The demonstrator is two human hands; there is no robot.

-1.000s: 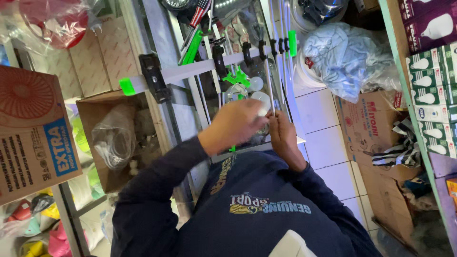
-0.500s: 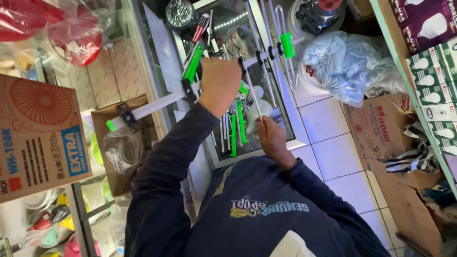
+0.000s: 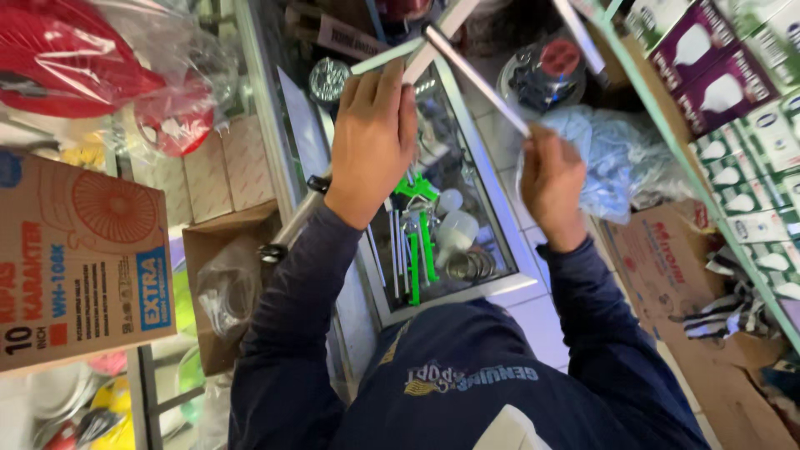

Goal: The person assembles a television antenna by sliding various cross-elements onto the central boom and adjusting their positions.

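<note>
A cardboard box [image 3: 79, 258] is seen far left. The left hand [image 3: 372, 137] is laid flat, fingers together, on a white bar [image 3: 379, 57] over a glass display case [image 3: 492, 208]. The right hand [image 3: 550, 179] is closed around a slim metal rod [image 3: 477, 79] running diagonally up-left from the fist; its far end is cut off.

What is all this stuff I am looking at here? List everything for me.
metal rod: one, silver, held up over the glass counter
glass counter: one, metal-framed, centre
spray guns: a few, green and silver, inside the counter
fan box: one, brown cardboard, left
fans in plastic wrap: red, upper left
blue plastic bag: one, right of the counter
bulb boxes: several, purple, green and white, shelf at right
left hand: flat on a long pale bar
right hand: gripping the rod
</note>
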